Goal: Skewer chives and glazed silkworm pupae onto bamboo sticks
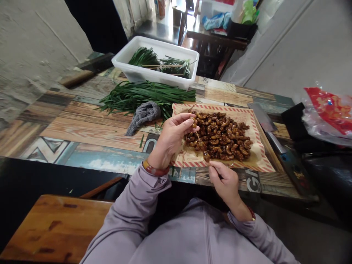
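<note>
My left hand (176,134) is closed, its thumb and fingers pinching a glossy brown morsel (194,123). Below it, my right hand (224,179) pinches the lower end of a thin wooden skewer (197,135), which slants up toward the left fingers. Some brown pieces (206,157) are threaded on the skewer near the right fingertips. Both hands are over the near left part of a paper-lined tray (261,146) with a red-striped border. A heap of curled, shiny brown pieces (224,135) covers the middle of the paper; their exact kind is unclear.
Green chives (148,93) lie behind a crumpled grey cloth (144,115). A white plastic tub (156,75) holds more greens and some skewers. A cleaver (265,119) lies right of the tray, another wooden-handled knife (79,77) at far left. A wooden stool (60,227) stands below.
</note>
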{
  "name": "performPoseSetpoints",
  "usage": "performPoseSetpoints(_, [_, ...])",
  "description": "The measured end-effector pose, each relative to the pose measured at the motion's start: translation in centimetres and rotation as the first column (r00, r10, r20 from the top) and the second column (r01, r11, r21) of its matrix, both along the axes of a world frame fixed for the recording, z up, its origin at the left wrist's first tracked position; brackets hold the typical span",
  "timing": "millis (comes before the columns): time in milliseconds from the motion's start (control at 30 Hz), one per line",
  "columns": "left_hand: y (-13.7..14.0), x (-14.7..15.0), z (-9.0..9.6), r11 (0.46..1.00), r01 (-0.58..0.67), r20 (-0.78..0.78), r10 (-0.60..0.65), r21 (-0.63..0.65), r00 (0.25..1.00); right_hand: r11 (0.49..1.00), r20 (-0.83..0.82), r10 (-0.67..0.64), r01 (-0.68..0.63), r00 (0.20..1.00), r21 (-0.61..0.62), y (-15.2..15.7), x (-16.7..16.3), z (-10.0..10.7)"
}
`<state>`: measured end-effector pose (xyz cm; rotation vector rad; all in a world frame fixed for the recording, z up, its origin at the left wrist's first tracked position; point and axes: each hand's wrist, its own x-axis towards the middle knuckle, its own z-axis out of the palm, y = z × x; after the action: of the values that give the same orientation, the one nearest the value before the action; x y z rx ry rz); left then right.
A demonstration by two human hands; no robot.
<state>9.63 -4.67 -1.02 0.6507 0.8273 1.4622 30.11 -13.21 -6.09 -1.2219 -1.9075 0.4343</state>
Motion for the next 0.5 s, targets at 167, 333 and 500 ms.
performPoseSetpoints(167, [-0.07, 0.09, 0.01, 1.0, -0.01, -0.009, 0.01, 0.014, 1.0, 1.0, 0.007, -0.012, 0.012, 1.0, 0.01, 0.04, -0.04, 0.06])
performPoseSetpoints(333, [-0.14, 0.18, -0.01, 1.0, -0.005, -0.036, 0.006, 0.024, 0.999, 1.0, -0.007, -0.021, 0.021, 1.0, 0.006, 0.08, -0.13, 0.18])
performPoseSetpoints(500, [-0.19, 0.2, 0.03, 1.0, -0.011, -0.043, 0.012, 0.025, 0.999, 0.999, 0.001, -0.03, 0.03, 1.0, -0.01, 0.05, -0.11, 0.03])
